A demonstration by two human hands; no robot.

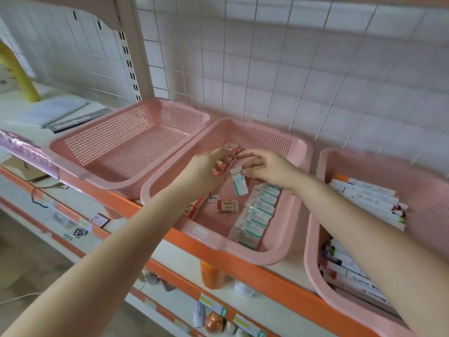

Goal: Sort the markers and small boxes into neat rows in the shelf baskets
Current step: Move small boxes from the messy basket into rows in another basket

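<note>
Head view: left hand grips red boxes; right hand pinches a green packet, both over the middle basket. Below the right hand, packet row formed; loose red box remains unsorted. Markers lie rowed, right of the hands.

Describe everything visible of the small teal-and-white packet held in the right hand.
The packet is a small flat oblong, white with a teal band along one side. It hangs nearly upright, pinched at its top end by the right hand's fingers, apparently touching nothing else. It is above the middle pink basket, near a row of matching packets along the basket's right side.
</note>
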